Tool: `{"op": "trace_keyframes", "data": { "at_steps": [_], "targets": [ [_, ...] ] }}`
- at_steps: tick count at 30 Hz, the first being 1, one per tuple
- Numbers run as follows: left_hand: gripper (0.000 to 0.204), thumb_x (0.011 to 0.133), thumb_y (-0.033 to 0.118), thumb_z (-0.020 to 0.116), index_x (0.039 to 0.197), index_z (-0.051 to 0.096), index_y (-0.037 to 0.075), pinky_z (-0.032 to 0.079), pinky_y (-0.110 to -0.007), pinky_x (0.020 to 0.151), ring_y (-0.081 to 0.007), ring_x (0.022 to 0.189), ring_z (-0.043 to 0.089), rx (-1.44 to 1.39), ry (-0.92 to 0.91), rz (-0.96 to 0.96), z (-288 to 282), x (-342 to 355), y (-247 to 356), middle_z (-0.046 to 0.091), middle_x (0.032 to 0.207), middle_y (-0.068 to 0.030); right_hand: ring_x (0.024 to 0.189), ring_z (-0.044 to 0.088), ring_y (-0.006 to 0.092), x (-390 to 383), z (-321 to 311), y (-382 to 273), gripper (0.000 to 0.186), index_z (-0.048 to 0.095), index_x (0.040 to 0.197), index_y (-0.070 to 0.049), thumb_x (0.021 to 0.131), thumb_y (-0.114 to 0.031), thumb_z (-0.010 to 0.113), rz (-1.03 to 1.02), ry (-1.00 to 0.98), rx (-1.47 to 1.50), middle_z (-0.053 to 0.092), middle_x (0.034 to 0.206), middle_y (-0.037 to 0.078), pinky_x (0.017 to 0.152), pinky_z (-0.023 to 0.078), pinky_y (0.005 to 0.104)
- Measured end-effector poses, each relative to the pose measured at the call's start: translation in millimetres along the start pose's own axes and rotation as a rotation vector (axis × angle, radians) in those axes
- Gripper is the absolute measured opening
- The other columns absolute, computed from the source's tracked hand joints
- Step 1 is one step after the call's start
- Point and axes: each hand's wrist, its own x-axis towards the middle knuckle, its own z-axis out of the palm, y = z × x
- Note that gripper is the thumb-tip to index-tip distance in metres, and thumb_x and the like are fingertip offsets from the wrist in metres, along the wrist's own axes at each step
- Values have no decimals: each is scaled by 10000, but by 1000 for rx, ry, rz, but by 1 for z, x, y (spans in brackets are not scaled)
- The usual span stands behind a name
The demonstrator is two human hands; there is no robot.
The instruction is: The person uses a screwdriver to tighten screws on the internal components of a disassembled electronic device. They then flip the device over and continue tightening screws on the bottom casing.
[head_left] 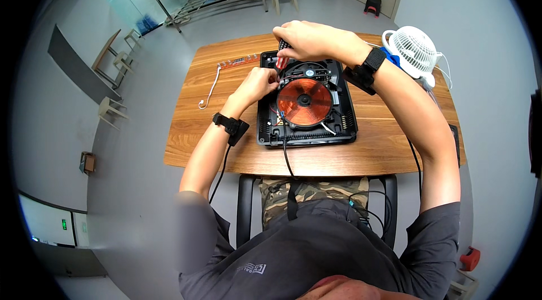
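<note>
An opened induction cooker base [307, 137] lies on the wooden table, its black shell holding a round copper coil [305, 102]. My right hand [302, 40] is closed around the handle of a red and black screwdriver [282, 62], held upright with its shaft pointing down at the upper left part of the shell. Beside the shaft, my left hand [264, 82] has its fingers pinched together at the coil's upper left edge. What those fingers hold, if anything, is hidden.
A narrow orange circuit board [240, 62] with a white cable [213, 88] lies left of the cooker. At the table's right rear stands a white fan [415, 50] near a blue object. Black cords run from both wrist straps. Behind the table are a metal rack [217, 1] and stools.
</note>
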Motion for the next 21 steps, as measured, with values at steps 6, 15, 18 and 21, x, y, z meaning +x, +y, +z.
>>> {"op": "trace_keyframes", "data": {
  "at_steps": [6, 15, 18, 21],
  "targets": [
    [148, 830, 68, 738, 940, 714, -29, 566, -412, 765, -353, 836, 723, -5, 4, 22, 5, -1, -5, 726, 867, -217, 1032, 646, 428, -1, 4, -1, 372, 574, 1085, 20, 954, -312, 677, 47, -11, 1, 669, 1083, 219, 865, 540, 468],
    [119, 815, 47, 732, 902, 689, -22, 546, -438, 759, -376, 844, 697, 26, 12, 69, 6, -2, -6, 707, 851, -208, 1043, 645, 427, -2, 5, 1, 378, 578, 1095, 24, 955, -313, 674, 33, -2, 20, 666, 1087, 221, 876, 540, 469],
    [115, 811, 39, 731, 896, 683, -21, 543, -441, 764, -383, 858, 692, 43, 7, 93, 8, -2, -11, 705, 859, -207, 1045, 645, 427, -1, 8, 4, 377, 576, 1097, 26, 958, -311, 671, 20, -6, 16, 664, 1094, 220, 874, 541, 470],
    [111, 808, 32, 730, 891, 679, -21, 543, -441, 763, -384, 860, 691, 45, -2, 100, 5, -2, -7, 704, 858, -207, 1048, 644, 428, -1, 10, 5, 376, 575, 1102, 25, 959, -310, 670, 31, -7, 16, 662, 1103, 219, 874, 541, 473]
  ]
}}
